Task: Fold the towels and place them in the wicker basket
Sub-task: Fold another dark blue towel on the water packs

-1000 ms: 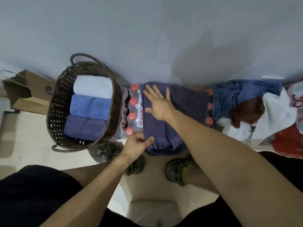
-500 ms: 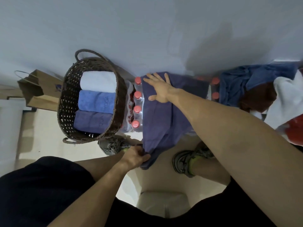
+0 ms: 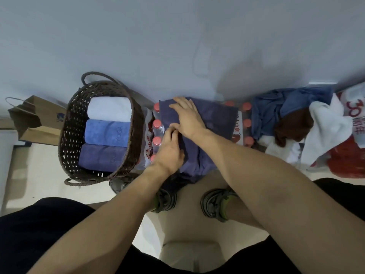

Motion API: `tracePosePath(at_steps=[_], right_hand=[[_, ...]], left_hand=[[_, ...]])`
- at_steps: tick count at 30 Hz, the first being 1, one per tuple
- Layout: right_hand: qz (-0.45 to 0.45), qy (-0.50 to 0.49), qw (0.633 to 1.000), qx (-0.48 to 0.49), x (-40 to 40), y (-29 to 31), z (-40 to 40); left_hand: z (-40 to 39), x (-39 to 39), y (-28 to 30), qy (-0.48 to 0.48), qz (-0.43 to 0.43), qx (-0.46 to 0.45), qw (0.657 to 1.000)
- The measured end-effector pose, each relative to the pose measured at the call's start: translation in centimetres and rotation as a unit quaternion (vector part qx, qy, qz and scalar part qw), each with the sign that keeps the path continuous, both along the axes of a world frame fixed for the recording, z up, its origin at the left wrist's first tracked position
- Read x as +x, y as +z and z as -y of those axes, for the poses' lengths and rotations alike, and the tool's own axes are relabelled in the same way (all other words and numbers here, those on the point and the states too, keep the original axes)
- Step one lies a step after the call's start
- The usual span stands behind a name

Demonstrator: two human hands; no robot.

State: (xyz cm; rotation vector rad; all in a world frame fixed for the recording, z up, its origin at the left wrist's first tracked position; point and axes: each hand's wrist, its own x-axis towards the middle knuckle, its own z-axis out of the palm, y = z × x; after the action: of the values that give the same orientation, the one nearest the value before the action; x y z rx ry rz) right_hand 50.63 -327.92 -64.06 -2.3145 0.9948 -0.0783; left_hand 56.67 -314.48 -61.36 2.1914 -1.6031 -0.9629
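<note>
A dark purple towel (image 3: 215, 123) lies spread over a pack of water bottles, its near end drooping toward my feet. My right hand (image 3: 187, 117) presses flat on its far left part, fingers straight. My left hand (image 3: 169, 151) grips the towel's left edge and has it lifted onto the towel's middle, just below my right hand. The wicker basket (image 3: 69, 135) stands to the left and holds a white towel (image 3: 109, 109), a blue towel (image 3: 106, 132) and a purple towel (image 3: 101, 157), all folded side by side.
Red-capped water bottles (image 3: 157, 125) stand between basket and towel. A pile of unfolded blue, brown and white towels (image 3: 296, 121) lies at the right beside a red bag (image 3: 347, 161). A brown paper bag (image 3: 35, 119) leans at the far left. My shoes (image 3: 217, 202) are below.
My left hand has carried the towel's near left corner up from beside my shoe onto the towel, meeting my right hand, which stays pressed on the far part.
</note>
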Motion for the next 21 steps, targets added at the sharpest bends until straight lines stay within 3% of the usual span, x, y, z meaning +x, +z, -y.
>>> tracePosePath(at_steps=[2,4,6,8,11,14,18,21], right_hand=[[0.100,-0.134,0.986,0.006,-2.0,0.7,-0.7],[0.155,-0.292,0.943,-0.036,-5.0,1.0,-1.7],[0.095,-0.419,0.902,-0.036,-8.2,0.9,-2.9],[-0.019,-0.487,0.873,0.027,-10.6,0.4,-4.1],[-0.099,-0.471,0.873,0.082,-12.3,-0.2,-4.4],[-0.049,-0.436,0.896,0.075,-12.9,0.0,-3.1],[0.069,-0.455,0.883,0.087,-14.9,0.7,-0.4],[0.074,-0.467,0.879,0.067,-16.3,1.0,2.4]], left_hand=[[0.5,0.3,-0.9,-0.036,0.066,0.032,0.997],[0.6,0.5,-1.6,-0.036,0.109,0.044,0.992],[0.7,0.3,-1.9,-0.018,0.122,0.038,0.992],[0.9,-0.1,-1.9,0.004,0.126,0.030,0.992],[1.3,-0.9,-1.8,0.030,0.137,0.027,0.990],[1.0,-1.4,-1.9,0.044,0.146,0.025,0.988],[0.1,-1.3,-2.4,0.064,0.138,0.010,0.988],[-0.5,-1.1,-2.7,0.062,0.144,-0.003,0.988]])
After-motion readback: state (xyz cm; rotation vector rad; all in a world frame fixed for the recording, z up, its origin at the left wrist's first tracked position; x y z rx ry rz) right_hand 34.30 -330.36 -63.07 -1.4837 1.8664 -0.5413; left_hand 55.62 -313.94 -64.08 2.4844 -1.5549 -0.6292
